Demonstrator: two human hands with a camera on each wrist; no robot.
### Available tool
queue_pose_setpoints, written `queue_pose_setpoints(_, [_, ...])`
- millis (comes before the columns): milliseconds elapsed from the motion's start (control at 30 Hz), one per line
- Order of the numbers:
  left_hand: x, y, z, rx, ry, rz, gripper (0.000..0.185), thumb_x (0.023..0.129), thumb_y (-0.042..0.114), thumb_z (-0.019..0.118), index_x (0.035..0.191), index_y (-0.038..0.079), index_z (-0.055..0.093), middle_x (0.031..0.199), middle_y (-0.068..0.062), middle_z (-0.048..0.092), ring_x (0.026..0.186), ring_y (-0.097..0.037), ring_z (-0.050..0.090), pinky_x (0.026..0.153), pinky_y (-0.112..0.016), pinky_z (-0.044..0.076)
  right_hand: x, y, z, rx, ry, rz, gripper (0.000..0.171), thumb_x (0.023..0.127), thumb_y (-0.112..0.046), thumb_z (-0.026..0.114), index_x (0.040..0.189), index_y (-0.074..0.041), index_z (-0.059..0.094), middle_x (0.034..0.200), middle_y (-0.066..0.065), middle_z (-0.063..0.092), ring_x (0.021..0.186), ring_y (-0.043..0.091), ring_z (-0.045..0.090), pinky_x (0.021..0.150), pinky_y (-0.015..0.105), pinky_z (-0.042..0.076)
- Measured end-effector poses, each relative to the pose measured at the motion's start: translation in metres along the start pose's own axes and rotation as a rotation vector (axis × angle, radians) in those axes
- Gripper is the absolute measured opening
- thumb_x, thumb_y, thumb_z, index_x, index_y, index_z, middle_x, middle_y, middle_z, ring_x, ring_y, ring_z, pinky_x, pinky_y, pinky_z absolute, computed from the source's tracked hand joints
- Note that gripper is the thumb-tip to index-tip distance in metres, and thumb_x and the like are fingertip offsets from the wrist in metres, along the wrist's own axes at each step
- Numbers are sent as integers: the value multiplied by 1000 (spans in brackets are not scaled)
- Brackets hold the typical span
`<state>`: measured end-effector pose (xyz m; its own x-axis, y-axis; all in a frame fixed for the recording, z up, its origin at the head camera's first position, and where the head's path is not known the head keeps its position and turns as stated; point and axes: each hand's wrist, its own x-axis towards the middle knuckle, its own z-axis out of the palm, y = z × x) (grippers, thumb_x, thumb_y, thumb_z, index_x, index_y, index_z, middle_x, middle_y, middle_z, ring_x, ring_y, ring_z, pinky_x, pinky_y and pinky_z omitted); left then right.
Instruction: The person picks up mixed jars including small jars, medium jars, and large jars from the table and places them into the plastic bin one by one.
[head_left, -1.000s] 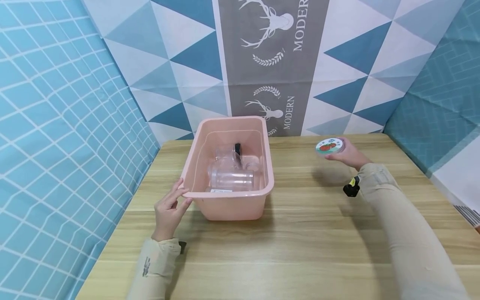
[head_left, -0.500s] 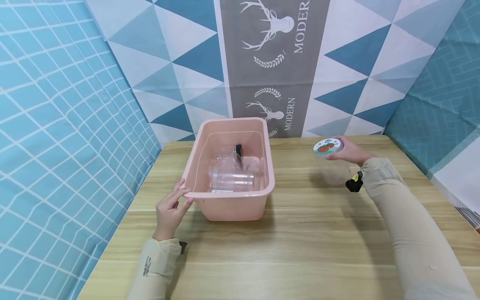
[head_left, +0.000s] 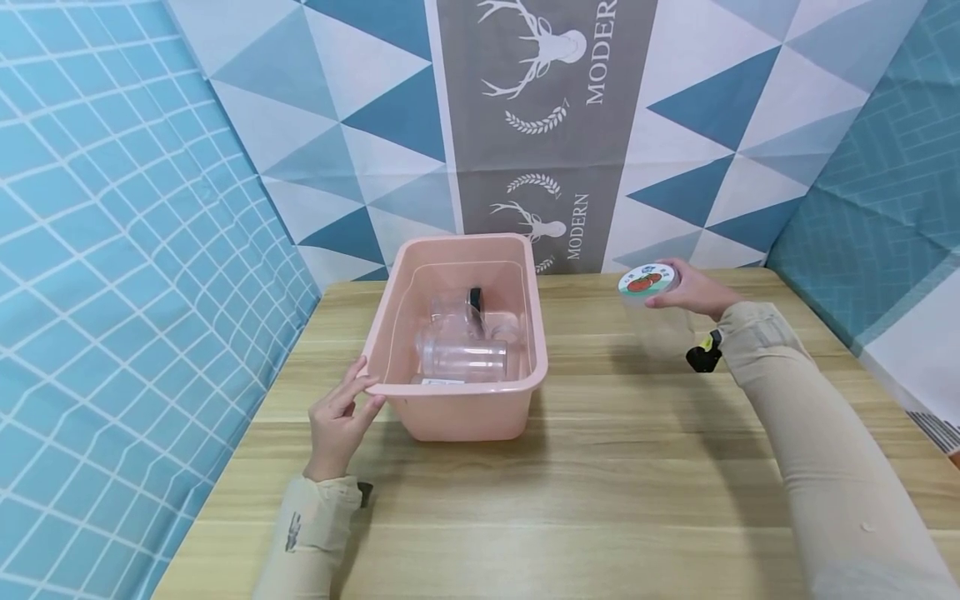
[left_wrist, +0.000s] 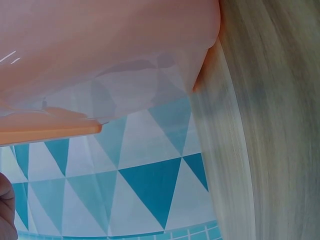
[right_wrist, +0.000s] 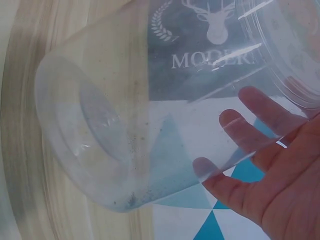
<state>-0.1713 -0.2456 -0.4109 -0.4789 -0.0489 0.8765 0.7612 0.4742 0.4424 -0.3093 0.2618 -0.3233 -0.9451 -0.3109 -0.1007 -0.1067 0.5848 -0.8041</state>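
My left hand (head_left: 335,429) grips the front left corner of a pink plastic tub (head_left: 457,417), thumb and fingertips at the rim. Just a sliver of that hand shows at the left edge of the left wrist view. My right hand (head_left: 693,289) holds a clear plastic jar (head_left: 652,325) near its top, over the right side of the table. Its round white lid (head_left: 641,282) has a red fruit picture. In the right wrist view the see-through jar (right_wrist: 135,125) looks empty, with dark specks near its base; several fingers press along its side.
Inside the tub lie clear plastic jars (head_left: 468,360) and a black part (head_left: 476,298). The wooden table (head_left: 585,500) meets a patterned wall cloth (head_left: 390,125) at the back. Blue tiled sheeting (head_left: 112,292) stands along the left.
My right hand has carried the jar slightly left and up, and its lid tilts differently. The left hand and the tub stay in place.
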Motion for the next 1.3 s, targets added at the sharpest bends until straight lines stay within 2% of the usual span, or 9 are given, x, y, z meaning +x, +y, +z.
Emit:
queue_pose_setpoints(133, [0, 1, 0, 0, 6, -4, 51, 86, 42, 69, 86, -9, 69, 119, 6, 62, 98, 5, 59, 42, -13, 22, -1, -6, -1, -24, 2, -15, 88, 88, -14, 67, 146, 11, 5, 138, 35, 26, 121, 42, 35, 98, 52, 33])
queue_pose_setpoints(333, [0, 0, 1, 3, 10, -2, 51, 86, 42, 69, 86, -8, 69, 118, 4, 63, 107, 0, 59, 43, -13, 23, -2, -14, -7, -77, -2, -24, 87, 87, -17, 68, 144, 11, 9, 136, 34, 28, 119, 43, 36, 97, 53, 34])
queue_pose_setpoints(567, [0, 0, 1, 2, 15, 18, 51, 86, 41, 69, 85, -10, 68, 117, 2, 63, 107, 0, 59, 42, -13, 22, -1, -27, -13, -122, -17, -48, 82, 86, -15, 69, 143, 9, 16, 132, 30, 37, 114, 39, 41, 93, 49, 37])
queue_pose_setpoints(867, [-1, 0, 2, 2, 13, 11, 51, 86, 42, 69, 85, -9, 68, 117, 2, 63, 102, 2, 59, 43, -13, 22, -1, -39, -23, -142, -29, -74, 79, 87, -14, 69, 144, 7, 18, 130, 26, 40, 110, 33, 45, 83, 28, 42])
queue_pose_setpoints(1000, [-1, 0, 1, 5, 13, 22, 50, 86, 42, 69, 85, -8, 69, 116, 0, 64, 102, 2, 60, 42, -14, 21, -2, -44, -24, -158, -24, -78, 77, 87, -15, 69, 143, 6, 21, 129, 25, 42, 109, 32, 45, 83, 28, 41])
queue_pose_setpoints(1133, [0, 1, 1, 11, 18, 32, 50, 87, 41, 69, 84, -8, 69, 115, -2, 64, 92, 6, 60, 42, -14, 20, -1, -53, -26, -170, -13, -90, 72, 86, -14, 70, 140, 4, 26, 127, 22, 45, 106, 28, 48, 83, 29, 42])
queue_pose_setpoints(1233, [0, 0, 1, 17, 17, 32, 50, 87, 41, 68, 84, -9, 68, 116, -1, 64, 78, 12, 52, 42, -14, 20, -1, -61, -30, -177, -12, -84, 74, 87, -14, 70, 142, 3, 24, 128, 22, 44, 105, 27, 48, 85, 32, 43])
queue_pose_setpoints(1300, [0, -1, 1, 17, 22, 33, 50, 87, 41, 68, 84, -9, 68, 116, -1, 64, 82, 10, 55, 43, -14, 21, -2, -67, -32, -180, -15, -73, 78, 87, -16, 69, 144, 4, 19, 130, 23, 42, 107, 30, 47, 87, 35, 42])
